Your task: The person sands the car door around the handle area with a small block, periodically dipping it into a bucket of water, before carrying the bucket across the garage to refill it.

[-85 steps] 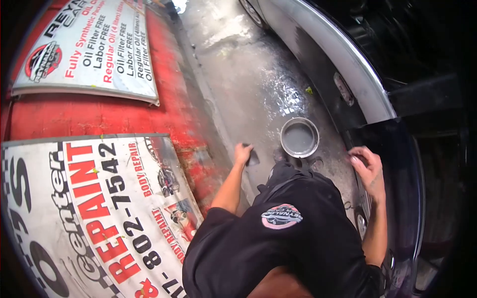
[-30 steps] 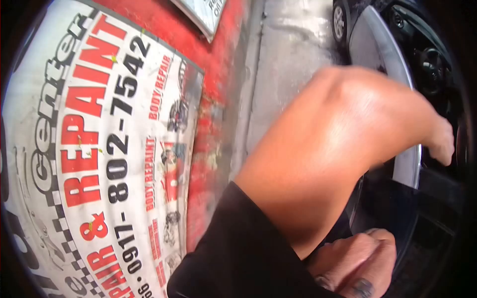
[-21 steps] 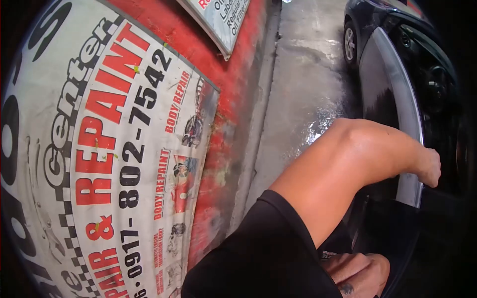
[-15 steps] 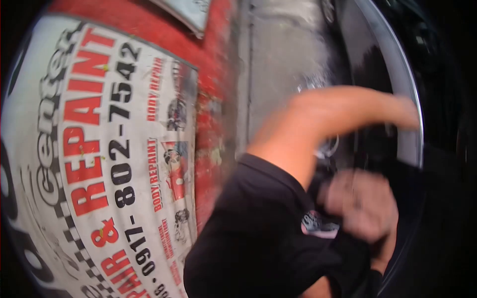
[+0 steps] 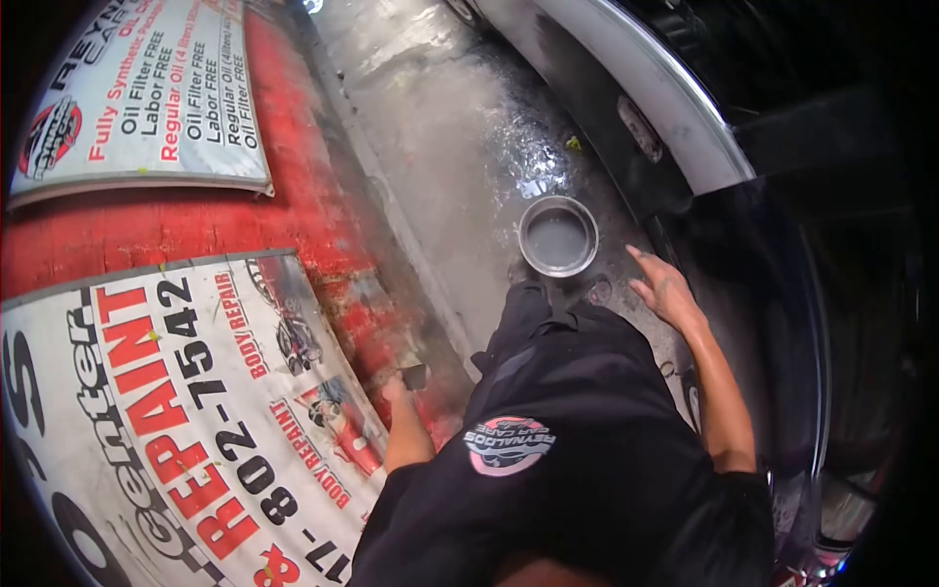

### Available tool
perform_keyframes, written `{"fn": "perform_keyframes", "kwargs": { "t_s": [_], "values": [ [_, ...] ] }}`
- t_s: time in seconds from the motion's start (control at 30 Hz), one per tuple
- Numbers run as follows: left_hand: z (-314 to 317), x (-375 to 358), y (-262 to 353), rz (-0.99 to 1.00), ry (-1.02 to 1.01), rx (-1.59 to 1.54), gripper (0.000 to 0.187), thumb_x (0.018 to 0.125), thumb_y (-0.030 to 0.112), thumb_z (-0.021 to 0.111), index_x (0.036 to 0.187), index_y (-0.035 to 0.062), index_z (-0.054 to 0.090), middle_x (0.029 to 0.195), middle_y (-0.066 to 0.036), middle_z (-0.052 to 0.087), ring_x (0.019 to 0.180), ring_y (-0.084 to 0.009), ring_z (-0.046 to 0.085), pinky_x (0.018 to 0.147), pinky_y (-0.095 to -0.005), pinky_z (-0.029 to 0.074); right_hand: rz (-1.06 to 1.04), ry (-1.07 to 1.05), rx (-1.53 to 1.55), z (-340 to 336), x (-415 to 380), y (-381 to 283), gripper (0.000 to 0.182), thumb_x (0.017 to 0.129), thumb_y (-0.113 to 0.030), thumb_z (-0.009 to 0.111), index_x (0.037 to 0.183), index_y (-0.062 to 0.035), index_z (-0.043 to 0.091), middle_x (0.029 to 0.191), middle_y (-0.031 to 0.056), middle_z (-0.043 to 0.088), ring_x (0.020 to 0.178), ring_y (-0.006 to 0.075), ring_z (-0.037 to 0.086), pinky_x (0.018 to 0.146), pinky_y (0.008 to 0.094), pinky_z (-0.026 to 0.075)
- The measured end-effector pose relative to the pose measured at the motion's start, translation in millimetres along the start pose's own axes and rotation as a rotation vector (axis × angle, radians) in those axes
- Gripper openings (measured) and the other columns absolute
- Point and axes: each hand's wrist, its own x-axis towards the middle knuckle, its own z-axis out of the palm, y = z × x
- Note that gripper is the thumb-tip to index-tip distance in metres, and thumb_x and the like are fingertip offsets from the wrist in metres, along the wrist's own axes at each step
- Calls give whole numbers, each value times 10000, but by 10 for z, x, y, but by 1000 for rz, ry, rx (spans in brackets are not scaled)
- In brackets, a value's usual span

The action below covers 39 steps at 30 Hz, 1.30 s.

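My right hand (image 5: 665,290) is over the floor right of the bucket, fingers apart and nothing in them. On the left, my left hand (image 5: 396,385) hangs beside the red wall, its fingers closed at a small dark flat piece (image 5: 418,377) whose nature I cannot make out. A round metal-rimmed bucket (image 5: 558,237) with greyish liquid stands on the wet floor in front of my feet. Along the right side is a dark car body with an open door (image 5: 641,127), its inner edge pale grey.
A red wall (image 5: 176,230) with peeling paint runs along the left. Two printed banners, a lower one (image 5: 196,391) and an upper one (image 5: 210,88), hang on it. Wet concrete floor (image 5: 421,147) lies between wall and car. A small yellow-green scrap (image 5: 573,143) is on the floor.
My left arm, stretched across to the car edge before, is now down at the left. My right hand has moved from near my chest out over the floor. The view has turned, showing the bucket.
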Motion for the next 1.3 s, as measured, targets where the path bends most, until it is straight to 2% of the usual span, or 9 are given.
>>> {"fn": "perform_keyframes", "kwargs": {
  "t_s": [0.2,0.33,0.47,0.8,0.93,1.13,1.23,1.27,1.3],
  "values": [
    [586,588,415,-22,-203,-129,289,878,75,696,1157,1,679,1056,-142,682,870,-323,673,700,-515,565,-291,-114,-69,374,591,-713,744,879,-165,741,1539,-133,398,1440,215,528,1281,400,552,1036,447,503],
    [1782,-658,1619,211,-659,-58,410,912,53,652,1321,48,622,1165,-141,683,892,-231,698,544,-305,566,-417,-77,-211,744,1038,-1331,834,863,-194,759,1581,-158,336,1545,204,429,1407,428,424,1110,509,423],
    [2410,-1726,2616,380,-1211,79,427,969,29,561,1395,9,525,1145,-153,667,911,-225,696,715,-388,636,-438,-1,-433,1158,1557,-1980,932,826,-208,794,1605,-164,284,1615,179,340,1495,430,292,1160,600,328],
    [2521,-1123,3442,261,-1691,230,448,1047,238,532,1413,-19,511,1183,-121,658,913,-212,694,729,-355,610,-174,258,-412,1804,2230,-2406,690,893,-135,633,1543,-113,402,1486,146,531,1349,366,517,1075,538,416],
    [2461,-1261,3655,516,-1540,370,490,1024,155,584,1466,-6,447,1242,-110,632,964,-184,670,757,-326,582,64,201,36,1845,2094,-1912,516,916,-160,575,1432,-144,548,1106,189,711,985,407,672,816,510,516],
    [1980,-2263,5268,1379,-1370,-342,529,951,-81,568,1461,6,456,1326,-111,585,1171,-201,609,997,-336,505,865,285,110,2506,1083,-258,427,858,-189,545,1241,-67,690,1221,250,672,1154,410,638,990,490,506],
    [1217,-2783,6437,2130,-826,-918,588,1018,525,444,1206,-5,616,1315,-222,572,1201,-448,572,1015,-526,524,1085,197,114,2868,551,218,381,831,-167,527,1106,19,713,1143,306,675,1119,453,646,964,510,519],
    [976,-2905,6827,2204,-425,-1355,531,1017,505,479,992,-3,633,1185,-227,629,1119,-469,596,949,-570,550,1112,136,114,3000,475,348,367,828,-163,522,1072,28,718,1128,315,674,1109,461,649,962,509,520],
    [659,-3145,7035,2073,-392,-1614,711,1007,551,483,1248,-117,514,1246,-315,566,1134,-445,588,1056,-619,446,1090,168,109,3174,383,488,357,823,-157,522,1055,26,721,1121,317,673,1103,465,651,949,509,522]
  ]
}}
